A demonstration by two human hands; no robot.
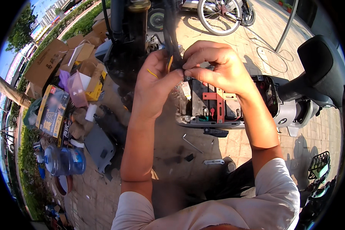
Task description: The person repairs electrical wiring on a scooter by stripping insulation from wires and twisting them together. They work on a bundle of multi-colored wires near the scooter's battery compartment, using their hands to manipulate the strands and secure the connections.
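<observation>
In front of the electric scooter's dark front column, both hands meet at a black cable bundle that hangs from above. Yellow and orange wires come out of it. My left hand is closed around the wires, its thumb pressed toward the right fingertips; a yellow wire end sticks out by its palm. My right hand pinches beside the left thumb, and what lies between its fingertips is too small to make out. Below the hands, dark batteries sit in the scooter's body under a red bracket.
At right is the scooter's black seat. A hex key and a utility knife lie on the paving. Cardboard boxes, a grey panel and a blue water jug crowd the left. A bicycle wheel stands behind.
</observation>
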